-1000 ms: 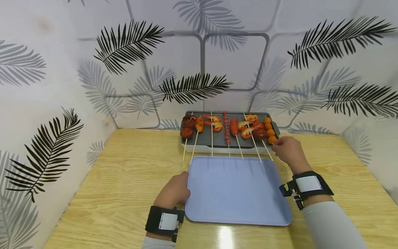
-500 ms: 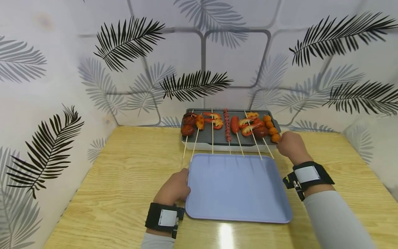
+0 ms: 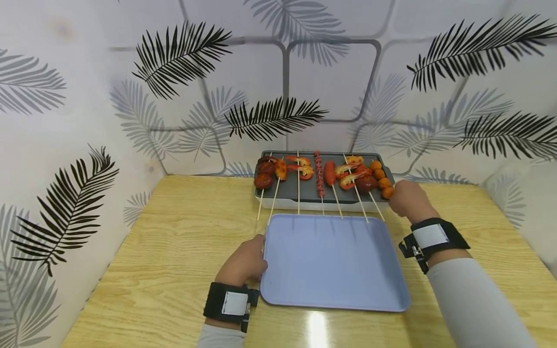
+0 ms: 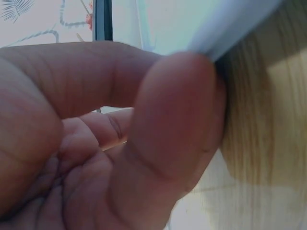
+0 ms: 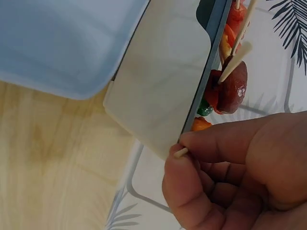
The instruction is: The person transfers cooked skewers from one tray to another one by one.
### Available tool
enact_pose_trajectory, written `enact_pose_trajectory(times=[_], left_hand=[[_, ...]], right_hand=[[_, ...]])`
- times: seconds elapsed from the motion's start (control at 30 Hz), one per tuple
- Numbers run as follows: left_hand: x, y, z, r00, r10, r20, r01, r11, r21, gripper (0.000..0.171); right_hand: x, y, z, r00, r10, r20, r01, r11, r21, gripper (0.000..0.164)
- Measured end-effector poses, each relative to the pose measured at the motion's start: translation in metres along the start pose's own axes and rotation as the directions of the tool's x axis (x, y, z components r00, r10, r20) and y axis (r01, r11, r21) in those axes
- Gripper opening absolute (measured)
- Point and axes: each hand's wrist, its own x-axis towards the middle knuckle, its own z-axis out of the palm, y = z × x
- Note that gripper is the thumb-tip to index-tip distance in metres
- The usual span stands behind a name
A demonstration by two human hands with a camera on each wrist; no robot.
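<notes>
On the left, my left hand [image 3: 243,261] grips the left edge of a pale blue tray [image 3: 335,261]. Close up in the left wrist view, the thumb [image 4: 175,110] presses at the tray's rim, with the index finger bent against it. My right hand [image 3: 411,200] is at the front right corner of a grill [image 3: 287,191]. Between thumb and index finger it pinches a skewer of orange balls [image 3: 384,182], whose stick end [image 5: 181,152] pokes out in the right wrist view. The balls lie along the grill's right side, slanting toward the hand.
Several other skewers lie side by side on the grill, including a red sausage [image 3: 329,173], shrimp [image 3: 301,170] and dark red pieces [image 3: 263,181]. Their sticks overhang the front, reaching toward the tray. A patterned wall [image 3: 196,111] stands right behind the grill.
My right hand has shifted slightly to the right, and the near end of the orange ball skewer has swung right with it. The left hand stays on the tray's edge.
</notes>
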Motion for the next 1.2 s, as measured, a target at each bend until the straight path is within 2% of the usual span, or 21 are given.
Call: enact_pose_trajectory(times=[0.17,0.3,0.47,0.57,0.63,0.73,0.93,1.2], left_hand=[[0.000,0.001,0.000,1.000,-0.008,0.003,0.008,1.000,-0.002,0.066],[0.001,0.001,0.000,1.000,0.000,0.006,0.000,1.000,0.011,0.065],[0.002,0.001,0.001,1.000,0.006,0.006,-0.006,1.000,0.018,0.066],[0.003,0.001,0.002,1.000,0.014,-0.002,-0.014,1.000,0.016,0.067],[0.003,0.001,0.002,1.000,0.005,-0.005,-0.005,1.000,0.020,0.067],[0.003,0.000,0.002,1.000,-0.013,-0.005,0.013,1.000,0.027,0.066],[0.002,0.001,0.003,1.000,-0.005,-0.003,0.005,0.999,0.031,0.066],[0.002,0.003,0.003,1.000,-0.003,0.008,0.003,0.999,0.041,0.064]], right_hand=[[-0.006,0.004,0.005,0.996,-0.026,-0.080,0.027,1.000,0.011,0.012],[-0.010,0.009,0.015,0.980,-0.064,-0.187,0.069,0.997,0.018,0.019],[-0.017,0.016,0.028,0.959,-0.049,-0.279,0.084,0.990,0.117,0.030],[-0.023,0.017,0.033,0.951,-0.003,-0.310,0.072,0.975,0.211,0.021],[-0.028,0.016,0.036,0.950,0.034,-0.311,0.055,0.960,0.274,0.014],[-0.037,0.014,0.039,0.946,0.085,-0.313,0.031,0.937,0.348,0.019],[-0.059,0.012,0.043,0.940,0.117,-0.319,0.033,0.903,0.428,0.020],[-0.089,0.011,0.047,0.950,0.097,-0.298,0.038,0.908,0.417,0.021]])
